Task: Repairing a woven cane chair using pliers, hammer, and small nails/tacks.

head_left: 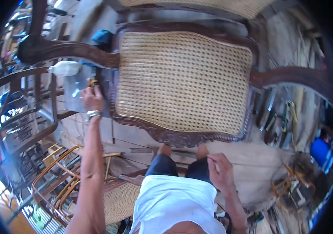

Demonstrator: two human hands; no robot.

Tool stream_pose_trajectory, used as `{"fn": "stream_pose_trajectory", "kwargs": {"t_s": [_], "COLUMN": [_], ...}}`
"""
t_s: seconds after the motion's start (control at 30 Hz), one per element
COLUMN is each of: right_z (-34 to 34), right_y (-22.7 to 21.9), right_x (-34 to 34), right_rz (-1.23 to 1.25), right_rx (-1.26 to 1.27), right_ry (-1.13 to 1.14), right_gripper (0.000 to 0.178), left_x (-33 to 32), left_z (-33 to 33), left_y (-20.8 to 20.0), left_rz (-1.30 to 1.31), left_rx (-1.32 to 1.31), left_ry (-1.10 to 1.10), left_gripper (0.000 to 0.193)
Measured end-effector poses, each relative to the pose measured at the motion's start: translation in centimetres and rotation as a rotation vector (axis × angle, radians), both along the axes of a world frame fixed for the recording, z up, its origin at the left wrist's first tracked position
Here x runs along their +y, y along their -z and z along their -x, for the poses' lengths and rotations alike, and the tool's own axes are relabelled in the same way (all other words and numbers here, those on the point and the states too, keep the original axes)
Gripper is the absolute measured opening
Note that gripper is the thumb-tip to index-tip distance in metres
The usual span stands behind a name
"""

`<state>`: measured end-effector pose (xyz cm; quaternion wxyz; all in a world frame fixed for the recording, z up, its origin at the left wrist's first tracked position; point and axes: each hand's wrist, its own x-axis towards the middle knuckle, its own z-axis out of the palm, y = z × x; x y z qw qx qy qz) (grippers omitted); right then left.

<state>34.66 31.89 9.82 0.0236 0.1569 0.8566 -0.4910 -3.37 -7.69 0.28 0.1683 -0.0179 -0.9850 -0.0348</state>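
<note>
A wooden chair back with a woven cane panel (184, 82) and a dark carved frame (182, 137) lies in front of me, its curved arms reaching out to both sides. To the left of it, my left hand (91, 99), with a watch on the wrist, has its fingers closed at a small orange-and-black tool (92, 82) on the bench; its exact kind is unclear. My right hand (222, 169) hangs near my thigh below the frame's right side, thumb and fingers drawn together. Whatever they may hold is too small to make out.
A white plastic bottle (66, 68) and a blue object (102, 38) stand on the bench beyond my left hand. Chair frames (26, 109) crowd the left, and a rattan frame (63, 175) lies lower left. Several hand tools (289, 117) lie at right, near a blue container (321, 150).
</note>
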Motion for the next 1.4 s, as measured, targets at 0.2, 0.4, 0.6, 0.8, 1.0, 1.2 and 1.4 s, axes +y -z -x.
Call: {"fn": "stream_pose_trajectory", "kwargs": {"t_s": [0.2, 0.4, 0.6, 0.8, 1.0, 1.2, 1.4], "right_z": [0.8, 0.1, -0.3, -2.7, -5.2, -4.3, -3.4], "right_y": [-0.7, -0.8, 0.2, -0.1, 1.6, 3.1, 4.8], "right_x": [-0.9, -4.0, -7.1, -5.9, -4.3, -2.4, -2.3], "right_rz": [0.018, 0.252, 1.070, 1.475, 1.365, 1.034, 1.022], "right_rx": [0.101, -0.007, -0.241, -0.325, -0.223, -0.486, -0.333], "right_ry": [0.030, 0.101, 0.063, 0.057, 0.363, 0.406, 0.454], "right_gripper": [0.015, 0.022, 0.083, 0.051, 0.040, 0.023, 0.029], "left_x": [-3.9, -1.8, 5.8, 14.9, 18.7, 14.0, 16.1], "left_z": [-1.5, -14.2, -26.0, -29.5, -29.7, -24.6, -26.9], "left_y": [-0.9, -9.6, -14.6, -12.9, -12.4, -6.0, -4.8], "left_rz": [0.027, -0.698, -1.378, -1.116, -0.465, -0.233, -0.047], "left_rx": [0.009, -0.052, -1.035, -1.753, -1.065, -0.336, -0.542], "left_ry": [0.018, -0.123, 0.006, 0.532, 0.726, 0.528, 0.500], "left_gripper": [0.036, 0.042, 0.045, 0.038, 0.035, 0.077, 0.086]}}
